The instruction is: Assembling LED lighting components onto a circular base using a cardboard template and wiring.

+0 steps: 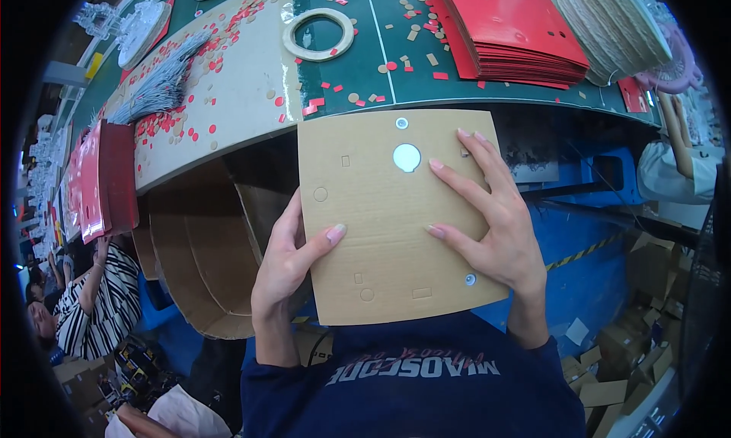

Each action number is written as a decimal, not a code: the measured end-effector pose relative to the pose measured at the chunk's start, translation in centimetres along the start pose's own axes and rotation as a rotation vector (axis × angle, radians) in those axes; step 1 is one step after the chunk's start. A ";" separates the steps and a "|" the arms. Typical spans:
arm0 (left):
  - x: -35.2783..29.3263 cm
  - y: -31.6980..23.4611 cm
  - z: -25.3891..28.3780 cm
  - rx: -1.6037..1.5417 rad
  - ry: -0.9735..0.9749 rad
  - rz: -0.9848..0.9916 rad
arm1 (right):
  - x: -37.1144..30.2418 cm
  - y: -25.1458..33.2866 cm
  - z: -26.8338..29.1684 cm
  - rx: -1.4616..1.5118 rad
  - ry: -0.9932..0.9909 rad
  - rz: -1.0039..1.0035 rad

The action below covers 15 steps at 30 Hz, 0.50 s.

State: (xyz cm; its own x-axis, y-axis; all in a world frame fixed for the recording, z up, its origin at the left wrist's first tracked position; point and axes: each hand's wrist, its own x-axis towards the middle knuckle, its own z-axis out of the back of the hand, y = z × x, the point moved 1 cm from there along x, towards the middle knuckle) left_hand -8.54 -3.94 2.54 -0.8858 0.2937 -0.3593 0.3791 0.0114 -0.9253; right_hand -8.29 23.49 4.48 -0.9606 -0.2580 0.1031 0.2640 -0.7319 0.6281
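Observation:
In front of my chest, a square brown cardboard sheet [388, 248] lies tilted beside the table edge. My left hand [285, 263] holds its left edge, the thumb on top and the fingers hidden beneath. My right hand [491, 217] rests on the right half of the sheet with fingers and thumb spread apart. Small metal-looking rings [402, 124] show near the top edge and lower right. Between them and my right fingertips is a bright round spot [406, 158], a hole or a disc, I cannot tell which. Faint cut outlines of circles and rectangles mark the sheet.
On the green table [358, 80] are a roll of tape [318, 35], a stack of red sheets [518, 42], a spool of white cord [609, 31], grey strands [164, 80] and scattered scraps. A cardboard box [202, 248] stands below left. Other people sit at both sides.

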 end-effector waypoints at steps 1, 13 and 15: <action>0.0 0.1 0.0 -0.002 -0.005 -0.001 | 0.0 0.0 -0.1 0.001 0.003 0.005; 1.0 0.2 0.0 0.000 -0.090 0.040 | 0.3 0.3 0.0 -0.126 0.046 0.075; 0.9 0.2 0.0 0.005 -0.102 0.039 | 0.3 0.5 -0.4 -0.104 0.014 -0.012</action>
State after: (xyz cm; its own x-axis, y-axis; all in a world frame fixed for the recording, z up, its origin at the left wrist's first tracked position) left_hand -9.24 -3.67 2.02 -0.8932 0.1953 -0.4051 0.4124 -0.0034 -0.9110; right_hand -8.37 22.81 4.52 -0.9626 -0.2574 0.0847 0.2610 -0.7960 0.5461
